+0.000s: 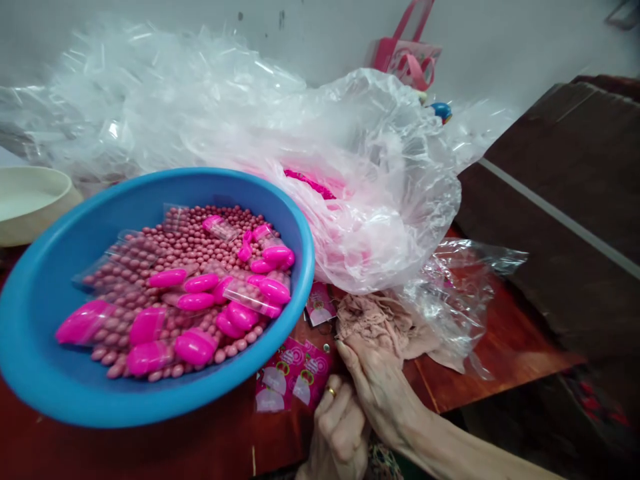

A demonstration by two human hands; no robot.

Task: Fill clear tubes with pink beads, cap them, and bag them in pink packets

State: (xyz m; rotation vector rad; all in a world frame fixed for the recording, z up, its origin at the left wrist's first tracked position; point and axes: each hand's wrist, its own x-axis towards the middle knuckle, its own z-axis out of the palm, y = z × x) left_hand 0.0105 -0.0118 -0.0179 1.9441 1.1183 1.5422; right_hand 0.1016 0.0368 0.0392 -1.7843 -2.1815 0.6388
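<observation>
My left hand (341, 427), with a ring on one finger, is curled closed just in front of several pink printed cards (294, 373) on the table. Crossing close beside it, my right hand (376, 383) has its fingers drawn together, the thumb tip near a crumpled beige cloth (375, 323). Whatever either hand grips is hidden. To the left stands a big blue basin (117, 410) of small dusty-pink beads (133, 257). On the beads lie several clear tubes with bright pink caps (200, 283).
A large heap of clear plastic (165, 107) fills the back, with a plastic bag (380, 220) holding pink items. A pale bowl (33, 200) stands far left. Brown cardboard (555, 200) rises at the right. A pink bag (407, 57) is by the wall.
</observation>
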